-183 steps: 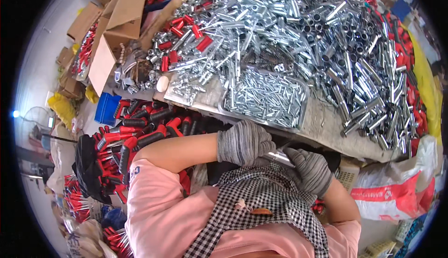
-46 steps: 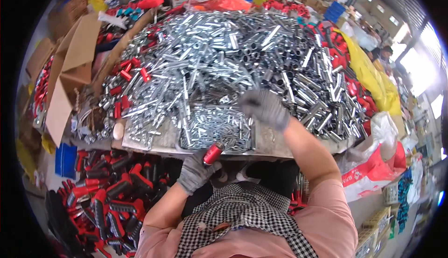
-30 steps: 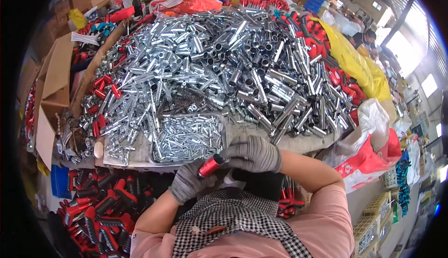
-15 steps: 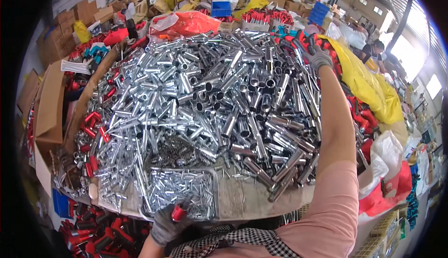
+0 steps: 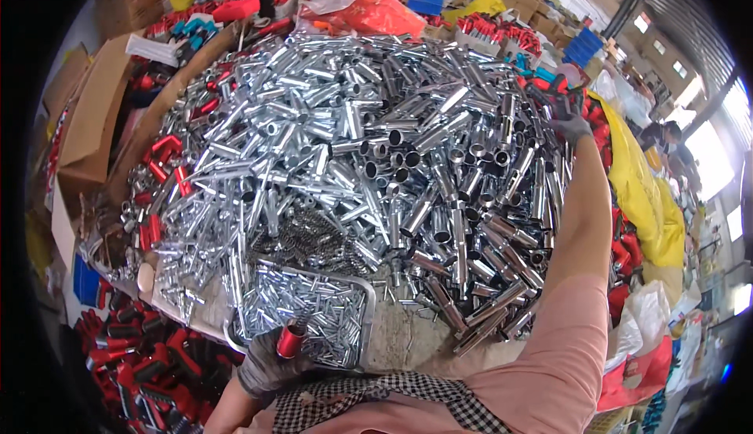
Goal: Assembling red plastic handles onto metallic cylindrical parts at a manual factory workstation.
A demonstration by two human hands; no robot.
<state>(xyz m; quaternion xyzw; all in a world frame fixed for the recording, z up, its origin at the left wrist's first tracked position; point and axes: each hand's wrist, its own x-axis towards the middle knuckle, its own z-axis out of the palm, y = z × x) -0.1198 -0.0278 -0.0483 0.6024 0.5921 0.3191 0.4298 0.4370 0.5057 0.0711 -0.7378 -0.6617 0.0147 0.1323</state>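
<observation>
My left hand point(image 5: 271, 365), in a grey glove, is closed around a short red cylindrical part point(image 5: 290, 341) at the table's near edge. That hand is beside a metal tray point(image 5: 369, 308) of small silver pins point(image 5: 314, 308). My right arm reaches across to the far right, where my gloved right hand point(image 5: 570, 114) has its fingers apart. It is over red and black handle-like pieces point(image 5: 599, 124) at the edge of the heap. A large heap of shiny metal tubes point(image 5: 423, 151) lies between my hands.
Dark coil springs point(image 5: 302, 238) lie behind the tray. At the left stand an open cardboard box point(image 5: 98, 112) and loose red parts point(image 5: 161, 159). Red and black pieces point(image 5: 149, 363) fill the space below the table's left edge. Yellow sheeting point(image 5: 647, 191) borders the right side.
The view has shifted, so the heap appears farther right. My right hand's fingers have spread from a more closed shape. My left hand still holds the red part, now tilted more upright.
</observation>
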